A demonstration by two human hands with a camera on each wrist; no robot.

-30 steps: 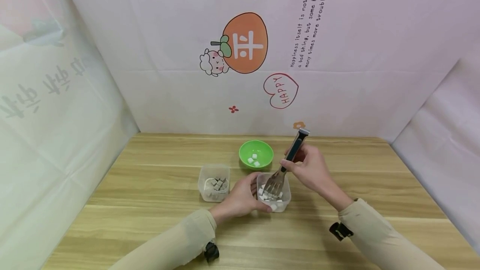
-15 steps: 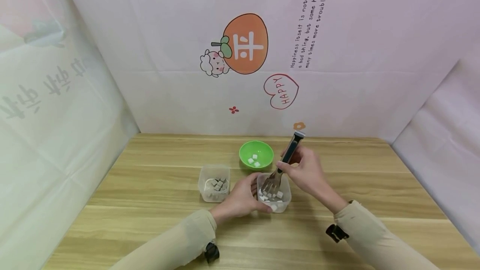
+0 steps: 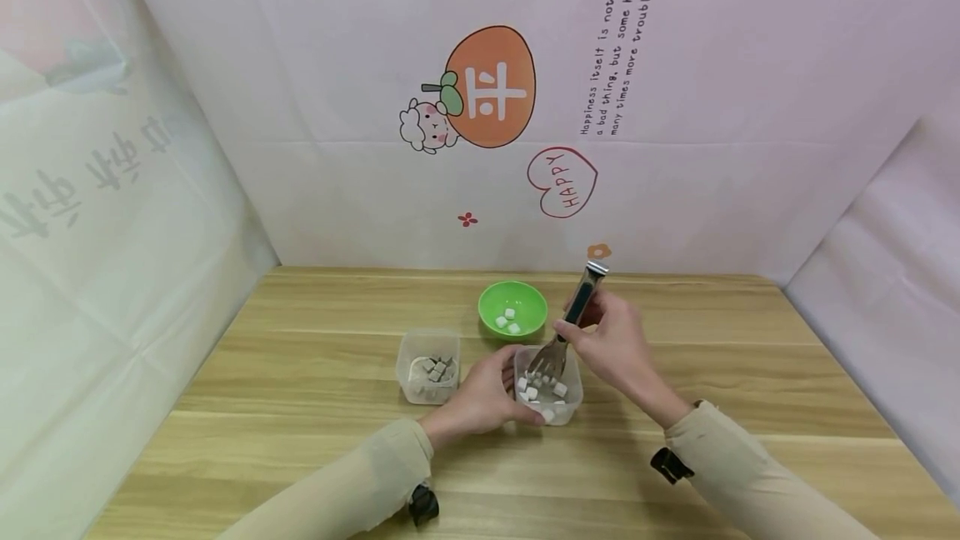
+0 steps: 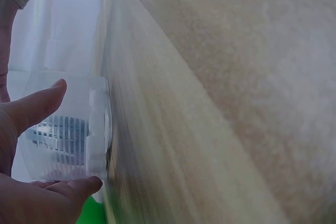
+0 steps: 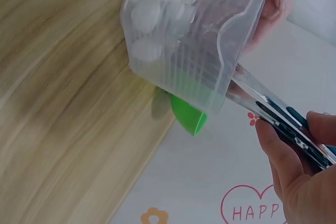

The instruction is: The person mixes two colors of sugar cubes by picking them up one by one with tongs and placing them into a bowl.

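My left hand (image 3: 480, 394) grips a clear plastic container (image 3: 574, 400) by its left side, thumb at the front and fingers behind. Several white cubes (image 3: 560, 389) lie in it. In my right hand (image 3: 617, 347) is a pair of metal tongs (image 3: 581, 300) with dark grips, pinched between thumb and fingers. Their slotted ends dip into the container among the cubes; whether a cube sits between them I cannot tell. The right wrist view shows the two arms of the tongs (image 5: 283, 124) close together and the cubes blurred through the container's wall (image 5: 210, 51).
Behind the container stands a green bowl (image 3: 534, 304) with 3 white cubes (image 3: 509, 314) in it. To the left is a second clear container (image 3: 411, 348) with several greyish cubes (image 3: 437, 368). A printed white cloth (image 3: 360, 207) rises at the table's back edge.
My right hand has moved slightly left and the tongs stand a little steeper. Their ends have shifted inside the container, and more white cubes show. My left hand keeps its place.
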